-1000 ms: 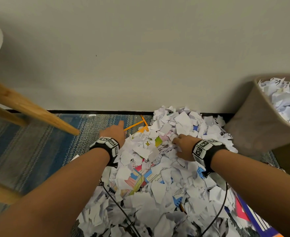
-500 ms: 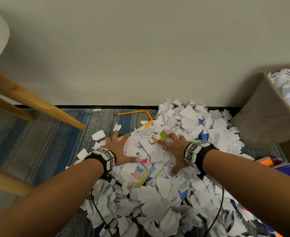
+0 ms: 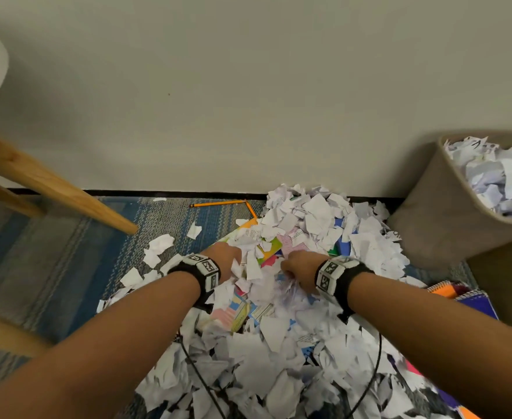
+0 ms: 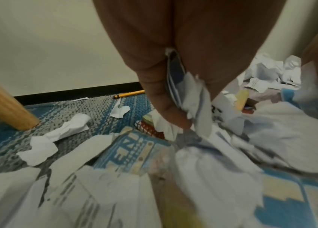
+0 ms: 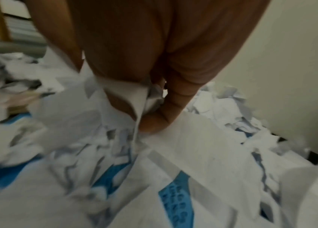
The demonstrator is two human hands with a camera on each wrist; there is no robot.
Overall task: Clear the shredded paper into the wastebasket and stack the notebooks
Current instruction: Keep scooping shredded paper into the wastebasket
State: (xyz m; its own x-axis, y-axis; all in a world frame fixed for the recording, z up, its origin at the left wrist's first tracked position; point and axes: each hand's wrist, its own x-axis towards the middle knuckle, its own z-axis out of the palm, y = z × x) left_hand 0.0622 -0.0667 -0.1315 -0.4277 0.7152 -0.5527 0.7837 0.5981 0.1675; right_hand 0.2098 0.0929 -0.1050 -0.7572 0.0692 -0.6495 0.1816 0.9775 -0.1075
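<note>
A person kneeling at the wall digs both fists into a heap of shredded paper [image 3: 306,225] spread over a striped blue rug [image 3: 67,252], the left hand [image 3: 224,258] and right hand [image 3: 298,269] set close together near the middle of the pile. Both are closed: the left wrist view shows its fingers [image 4: 165,98] curled tight round a wad of scraps, and the right wrist view shows its fingers [image 5: 175,98] pinching a crumpled sheet against the palm, a grip that suits loose, light material which would slip from flat hands. The wastebasket [image 3: 430,213], already heaped with paper, stands at the far right against the wall, just beside the pile, so a handful needs only a short carry. The notebooks [image 3: 463,297] lie partly buried; spiral-bound covers in orange and purple show at the right edge, and more coloured covers peek through near the hands, which likely explains why the scraps go first. Two pencils [image 3: 218,203] rest by the baseboard, and a wooden leg [image 3: 67,195] slants in from the left. Half a second earlier both hands lay spread flat on the paper; now they have drawn nearer and closed into fists.
</note>
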